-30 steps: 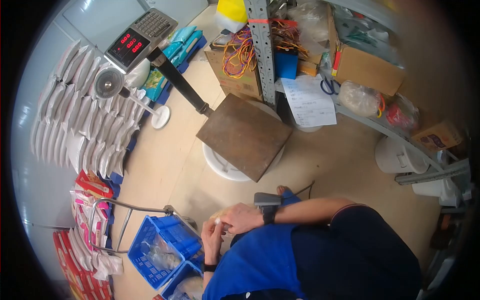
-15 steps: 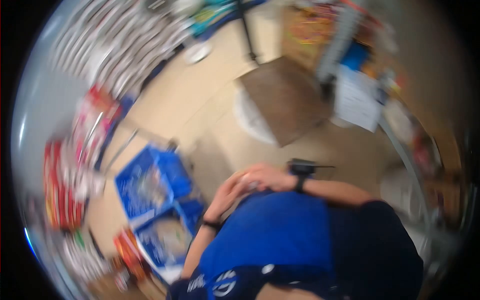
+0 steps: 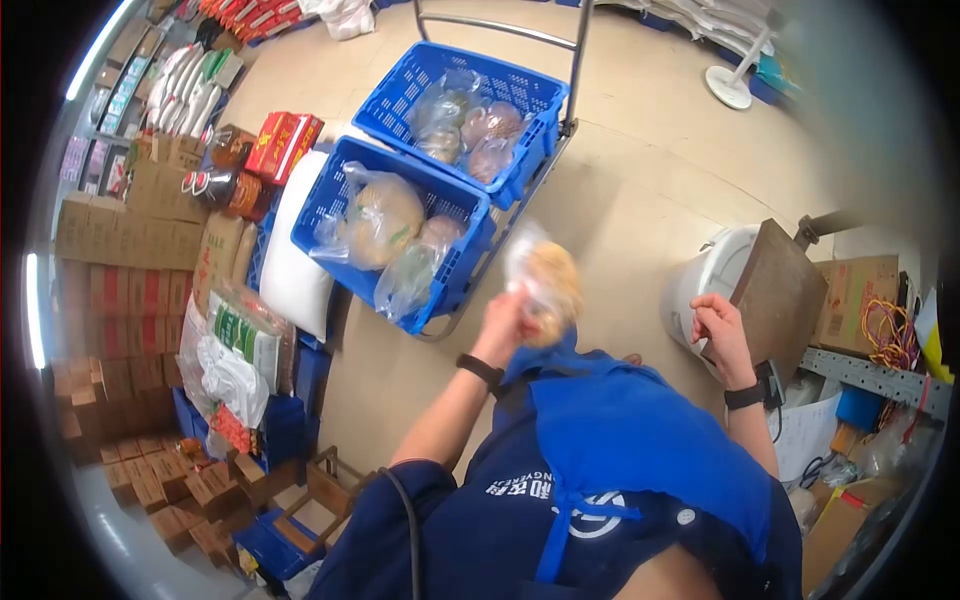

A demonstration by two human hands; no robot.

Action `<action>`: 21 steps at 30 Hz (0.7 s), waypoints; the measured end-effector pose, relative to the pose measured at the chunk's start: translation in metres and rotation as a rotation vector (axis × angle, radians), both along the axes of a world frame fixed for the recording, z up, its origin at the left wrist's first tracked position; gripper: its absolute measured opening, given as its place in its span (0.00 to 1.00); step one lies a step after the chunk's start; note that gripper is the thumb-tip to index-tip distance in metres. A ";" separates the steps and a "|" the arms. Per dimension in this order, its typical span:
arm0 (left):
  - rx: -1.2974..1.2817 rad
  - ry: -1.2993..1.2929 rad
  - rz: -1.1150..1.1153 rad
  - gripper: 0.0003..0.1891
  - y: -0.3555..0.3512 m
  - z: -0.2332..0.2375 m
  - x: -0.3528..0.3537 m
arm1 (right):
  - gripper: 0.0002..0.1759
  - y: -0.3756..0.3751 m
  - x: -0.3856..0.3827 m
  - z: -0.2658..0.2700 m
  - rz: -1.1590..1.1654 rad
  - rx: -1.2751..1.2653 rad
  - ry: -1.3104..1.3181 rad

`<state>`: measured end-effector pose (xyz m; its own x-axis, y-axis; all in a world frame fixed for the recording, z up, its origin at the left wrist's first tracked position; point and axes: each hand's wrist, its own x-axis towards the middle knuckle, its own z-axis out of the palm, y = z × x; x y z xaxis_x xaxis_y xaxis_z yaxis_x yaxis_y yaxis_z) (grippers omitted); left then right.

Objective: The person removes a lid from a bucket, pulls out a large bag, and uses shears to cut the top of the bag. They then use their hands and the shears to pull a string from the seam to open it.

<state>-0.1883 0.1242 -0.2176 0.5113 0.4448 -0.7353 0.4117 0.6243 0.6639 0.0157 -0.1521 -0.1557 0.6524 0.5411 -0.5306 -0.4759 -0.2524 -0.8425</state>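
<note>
My left hand is closed on the top of a clear plastic bag with yellowish contents, blurred by motion, in front of my blue apron. Left of it stands a blue basket holding clear bags of produce, and behind that a second blue basket with more bagged items. My right hand is raised apart from the left, its fingers curled with nothing seen in them, beside a brown board and a white bucket.
A metal trolley handle rises behind the baskets. At left are a white sack, red boxes and stacked cartons. A metal shelf edge with cables is at right; a white-based stand is farther back.
The view has turned towards the baskets. My hands, together before, are now apart. The left one now holds the bag out in front, and the right is near the board.
</note>
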 end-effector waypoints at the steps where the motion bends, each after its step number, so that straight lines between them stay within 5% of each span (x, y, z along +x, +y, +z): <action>1: 0.014 -0.037 0.124 0.21 0.024 -0.002 -0.008 | 0.07 0.002 -0.003 -0.009 0.000 -0.041 0.021; 5: 0.134 -0.217 0.544 0.15 0.127 -0.014 -0.019 | 0.06 0.004 -0.033 -0.056 0.035 -0.156 0.086; 10: 0.163 -0.403 0.613 0.14 0.252 -0.056 -0.024 | 0.05 -0.001 -0.088 -0.099 0.030 -0.309 0.100; 13: 0.142 -0.415 0.243 0.16 0.333 -0.114 -0.041 | 0.05 -0.020 -0.120 -0.123 -0.082 -0.327 0.140; 16: 0.030 -0.188 -0.008 0.29 0.300 -0.101 -0.002 | 0.08 -0.046 -0.158 -0.129 -0.202 -0.577 0.034; 18: -0.105 -0.109 -0.390 0.20 0.317 -0.164 0.020 | 0.12 -0.067 -0.184 -0.125 -0.248 -0.744 -0.059; 19: -0.370 -0.348 -0.675 0.16 0.301 -0.182 0.042 | 0.13 -0.078 -0.201 -0.131 -0.322 -0.781 -0.086; 20: -0.282 -0.092 -0.670 0.15 0.269 -0.182 0.061 | 0.10 -0.093 -0.221 -0.155 -0.357 -0.845 -0.088; 21: -0.157 0.153 -0.645 0.14 0.237 -0.168 0.065 | 0.10 -0.092 -0.233 -0.122 -0.433 -0.883 0.080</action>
<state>-0.1236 0.3616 -0.3856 0.5236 -0.0322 -0.8514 0.8160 0.3062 0.4902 -0.2176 -0.2436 -0.2774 0.6451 -0.3478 -0.6804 -0.7233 -0.5652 -0.3968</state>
